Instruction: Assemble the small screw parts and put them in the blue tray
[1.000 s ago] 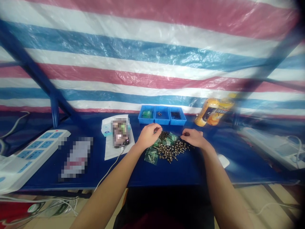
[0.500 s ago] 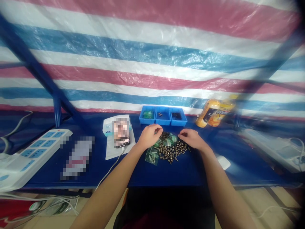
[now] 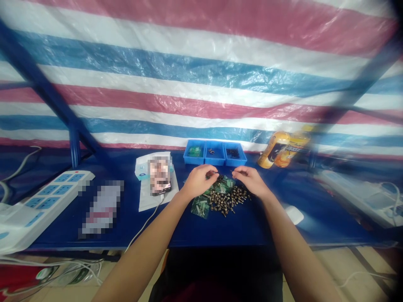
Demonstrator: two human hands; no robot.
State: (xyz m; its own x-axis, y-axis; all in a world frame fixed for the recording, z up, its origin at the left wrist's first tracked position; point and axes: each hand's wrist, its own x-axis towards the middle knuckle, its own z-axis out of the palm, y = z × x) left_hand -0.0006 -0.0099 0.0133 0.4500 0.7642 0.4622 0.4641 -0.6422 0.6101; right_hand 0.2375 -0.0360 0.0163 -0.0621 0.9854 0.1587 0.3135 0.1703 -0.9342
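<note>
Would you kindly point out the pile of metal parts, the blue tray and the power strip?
pile of metal parts (image 3: 226,197): head view, middle of the heap.
blue tray (image 3: 214,161): head view, front wall.
power strip (image 3: 47,197): head view, top face.

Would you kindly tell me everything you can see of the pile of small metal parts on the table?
The pile is a loose heap of many small, shiny, brassy-dark metal pieces, too small to tell their kind. It lies on the blue table, nearer than a row of three blue bins. Greenish clear bags lie mixed in, one at its left edge. The left hand and right hand are over its far edge, fingers curled; whether they touch it is unclear.
</note>
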